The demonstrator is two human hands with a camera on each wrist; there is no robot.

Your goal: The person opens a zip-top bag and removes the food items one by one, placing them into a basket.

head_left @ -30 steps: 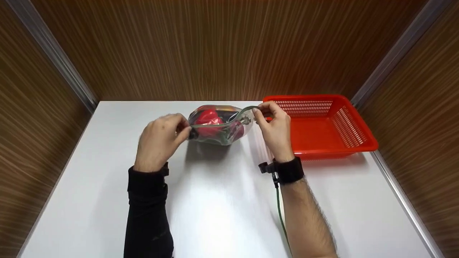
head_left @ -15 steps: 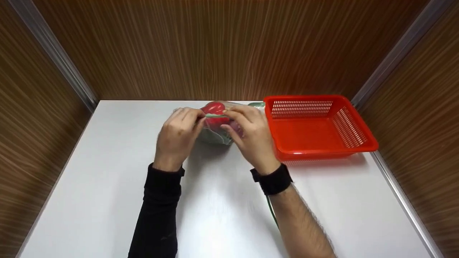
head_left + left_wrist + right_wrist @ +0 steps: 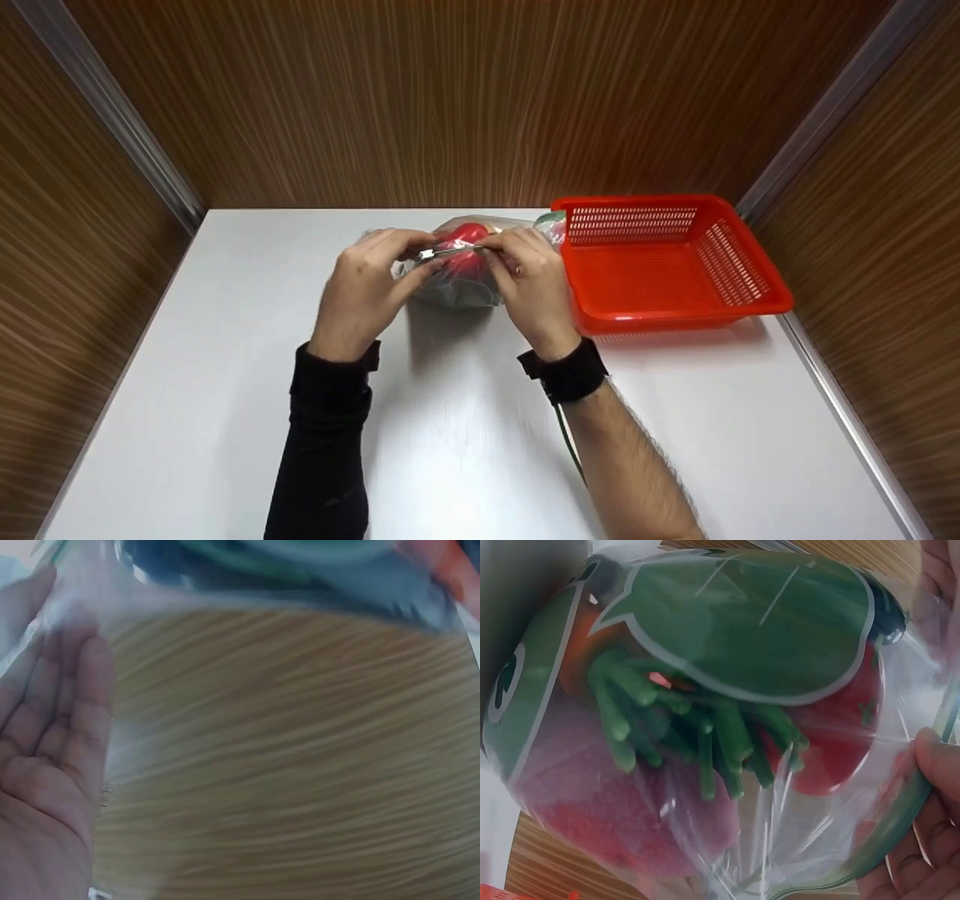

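Observation:
A clear zip bag [image 3: 457, 289] with a green print stands on the white table [image 3: 465, 450], just left of the red basket. A red pepper [image 3: 466, 234] shows through its top. In the right wrist view the bag [image 3: 705, 727] holds green beans [image 3: 705, 735], a red pepper [image 3: 840, 735] and a purple vegetable [image 3: 630, 817]. My left hand [image 3: 420, 253] and right hand [image 3: 491, 244] pinch the bag's top strip close together, near its middle. In the left wrist view my left hand [image 3: 71, 690] lies against blurred plastic. My right fingers [image 3: 930, 787] grip the bag's green-edged rim.
An empty red plastic basket [image 3: 667, 262] sits at the table's back right, touching or nearly touching the bag. Brown wood-grain walls [image 3: 465, 105] close in the back and both sides. A green cable [image 3: 568, 442] runs along my right forearm.
The bag's mouth gaped with my hands at its two ends; both hands have moved inward along the top strip, which now looks pressed together.

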